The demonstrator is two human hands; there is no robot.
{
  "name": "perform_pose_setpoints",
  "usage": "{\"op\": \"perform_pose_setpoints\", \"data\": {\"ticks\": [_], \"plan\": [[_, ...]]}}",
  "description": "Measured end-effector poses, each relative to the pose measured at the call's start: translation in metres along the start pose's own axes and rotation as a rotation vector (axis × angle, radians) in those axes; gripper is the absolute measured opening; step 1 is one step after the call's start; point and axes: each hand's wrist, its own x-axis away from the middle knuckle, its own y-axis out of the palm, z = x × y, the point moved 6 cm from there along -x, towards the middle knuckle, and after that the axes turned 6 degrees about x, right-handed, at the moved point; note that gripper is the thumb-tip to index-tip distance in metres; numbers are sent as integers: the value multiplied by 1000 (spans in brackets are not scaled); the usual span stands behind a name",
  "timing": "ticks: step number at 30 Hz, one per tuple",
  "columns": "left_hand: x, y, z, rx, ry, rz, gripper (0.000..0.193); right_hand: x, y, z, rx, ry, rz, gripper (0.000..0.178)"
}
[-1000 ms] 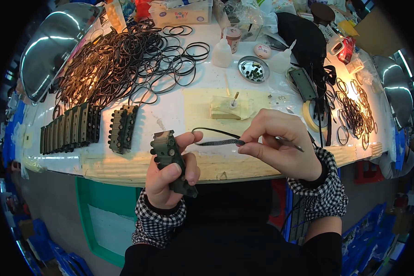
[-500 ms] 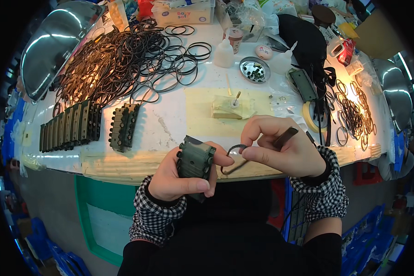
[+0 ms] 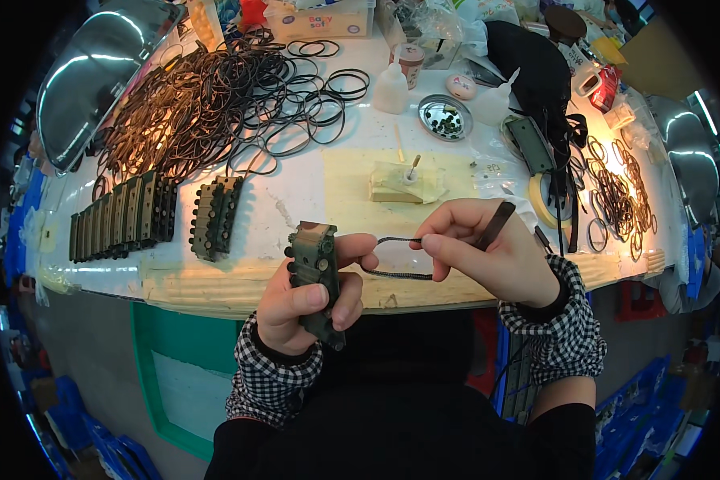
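My left hand (image 3: pixel 282 310) is closed around a green-and-brown camouflage model tank hull (image 3: pixel 314 260), tilted, with small round wheels along its side. A thin black toothed track loop (image 3: pixel 398 276) spans the gap between my hands, its left end at my left fingertips. My right hand (image 3: pixel 492 260) pinches the loop's right side between thumb and forefinger. Dark tweezers (image 3: pixel 497 225) are tucked in the same right hand, pointing up past the palm. Whether the loop touches the hull cannot be made out.
A row of similar hulls (image 3: pixel 128 220) and a smaller group (image 3: pixel 216 220) stand at left. Behind lies a heap of black loops (image 3: pixel 192 104); more loops (image 3: pixel 616 200) lie right. A taped block (image 3: pixel 396 186), squeeze bottle (image 3: pixel 390 90), metal dish (image 3: pixel 446 130) and tape roll (image 3: pixel 542 200) sit ahead.
The hull has turned and shifted slightly left, showing more of its wheeled side. The track loop has swung from a slack, twisted hang to a wider spread between both hands.
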Motion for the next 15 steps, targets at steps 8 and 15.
{"op": "perform_pose_setpoints", "data": {"ticks": [8, 15], "plan": [[-3, 3, -4, 58, -21, 17, 73, -1, 0, 6, -70, 13, -54, 16], [-4, 8, -10, 69, -54, 23, 73, 0, 6, -11, 221, -169, -15, 10]]}}
